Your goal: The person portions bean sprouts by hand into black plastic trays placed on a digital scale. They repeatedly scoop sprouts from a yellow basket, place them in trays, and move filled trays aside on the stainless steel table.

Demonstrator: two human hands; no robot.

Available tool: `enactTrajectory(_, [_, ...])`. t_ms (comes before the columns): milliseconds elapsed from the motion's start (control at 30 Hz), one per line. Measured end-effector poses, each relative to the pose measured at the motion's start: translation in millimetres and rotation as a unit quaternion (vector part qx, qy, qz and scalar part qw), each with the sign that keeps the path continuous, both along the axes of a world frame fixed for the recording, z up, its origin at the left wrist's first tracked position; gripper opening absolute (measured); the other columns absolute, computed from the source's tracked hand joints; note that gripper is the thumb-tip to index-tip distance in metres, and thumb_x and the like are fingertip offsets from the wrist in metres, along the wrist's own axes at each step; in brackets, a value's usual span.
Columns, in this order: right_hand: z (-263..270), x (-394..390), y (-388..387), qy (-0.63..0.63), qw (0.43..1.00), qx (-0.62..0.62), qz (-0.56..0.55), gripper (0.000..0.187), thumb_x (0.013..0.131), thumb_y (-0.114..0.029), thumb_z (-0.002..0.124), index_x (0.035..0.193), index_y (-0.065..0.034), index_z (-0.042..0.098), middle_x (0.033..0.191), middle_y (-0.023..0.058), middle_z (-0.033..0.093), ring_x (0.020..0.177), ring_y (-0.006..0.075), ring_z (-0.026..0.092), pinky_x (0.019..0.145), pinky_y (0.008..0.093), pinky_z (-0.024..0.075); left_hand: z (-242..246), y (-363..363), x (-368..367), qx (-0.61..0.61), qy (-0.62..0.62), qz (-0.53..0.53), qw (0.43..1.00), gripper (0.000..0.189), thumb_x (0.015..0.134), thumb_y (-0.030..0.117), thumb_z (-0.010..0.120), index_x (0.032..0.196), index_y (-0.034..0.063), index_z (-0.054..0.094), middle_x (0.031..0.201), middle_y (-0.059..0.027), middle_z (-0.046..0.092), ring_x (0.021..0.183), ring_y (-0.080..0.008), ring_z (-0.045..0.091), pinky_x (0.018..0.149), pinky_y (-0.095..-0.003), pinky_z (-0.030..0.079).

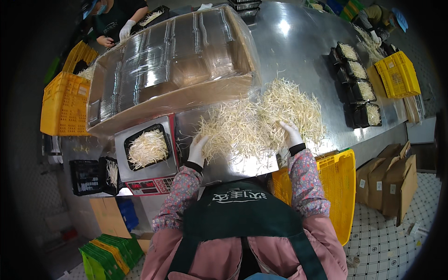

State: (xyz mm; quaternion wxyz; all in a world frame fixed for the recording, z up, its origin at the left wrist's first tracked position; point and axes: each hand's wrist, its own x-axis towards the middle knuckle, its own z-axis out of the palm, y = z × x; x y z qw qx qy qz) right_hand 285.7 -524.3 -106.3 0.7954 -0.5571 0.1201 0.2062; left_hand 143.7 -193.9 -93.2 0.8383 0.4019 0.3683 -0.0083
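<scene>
A large loose heap of bean sprouts lies on the steel table in front of me. My left hand, in a white glove, rests cupped against the heap's left edge, some sprouts over its fingertips. At the heap's near right side, my right hand, also gloved, touches the sprouts with its thumb apart; its other fingers are partly hidden. Neither hand is closed around anything that I can see. To the left, a black plastic tray filled with bean sprouts sits on a digital scale.
Beyond the scale stands a carton of stacked clear plastic lids. Black trays lie at the left; filled trays line the right. A yellow crate stands by my right arm. Two co-workers work across the table.
</scene>
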Motion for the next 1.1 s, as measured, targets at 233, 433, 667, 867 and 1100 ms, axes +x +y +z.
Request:
enactTrajectory(233, [-31.5,6.0,-29.5,-0.059,0.988,-0.142,-0.007,0.037,0.087,-0.006,0.065,0.123,-0.0008,0.06,0.112,0.0059,0.065,0.102,0.0117,0.061,0.09,0.0247,0.0461,-16.2,21.5,-17.3,0.079,-0.01,-0.03,0.996,0.043,0.088,0.005,0.058,0.13,0.0064,0.051,0.117,-0.007,0.062,0.102,-0.0176,0.062,0.082,-0.033,0.053])
enactTrajectory(433, [-45.3,2.3,-40.8,-0.109,0.962,-0.252,0.001,0.042,0.085,-0.013,0.07,0.124,-0.0018,0.06,0.118,0.0104,0.063,0.108,0.017,0.059,0.095,0.0286,0.0443,-38.7,32.9,-38.1,0.079,-0.019,0.038,0.996,0.037,0.088,0.001,0.052,0.125,0.0041,0.055,0.114,-0.0079,0.064,0.103,-0.0218,0.062,0.086,-0.0342,0.053])
enactTrajectory(667, [-15.0,-24.7,-8.1,-0.214,0.78,-0.587,0.022,0.058,0.077,-0.036,0.073,0.13,-0.0181,0.056,0.144,0.0161,0.04,0.133,0.0369,0.035,0.109,0.0484,0.0298,-66.5,35.6,-51.3,0.187,-0.018,0.033,0.982,0.063,0.084,0.002,0.063,0.141,0.0023,0.036,0.126,-0.0101,0.055,0.111,-0.019,0.055,0.095,-0.029,0.044])
enactTrajectory(867, [5.4,-61.3,69.1,-0.404,0.646,-0.636,0.124,0.06,0.078,-0.039,0.07,0.132,-0.0224,0.052,0.146,0.0129,0.038,0.137,0.0366,0.028,0.11,0.0583,0.0191,-60.4,25.3,-47.1,0.236,-0.005,0.037,0.971,0.071,0.083,0.002,0.064,0.145,0.003,0.029,0.132,-0.0119,0.051,0.115,-0.0208,0.053,0.095,-0.0303,0.044])
enactTrajectory(1100, [-6.4,-50.0,61.6,-0.361,0.594,-0.693,0.192,0.056,0.08,-0.034,0.067,0.133,-0.0234,0.053,0.145,0.0106,0.038,0.136,0.0389,0.029,0.109,0.0614,0.0161,-49.2,23.8,-59.0,0.176,0.01,0.084,0.981,0.063,0.088,0.0,0.056,0.145,0.0037,0.029,0.135,-0.0136,0.048,0.113,-0.0205,0.055,0.093,-0.0284,0.046])
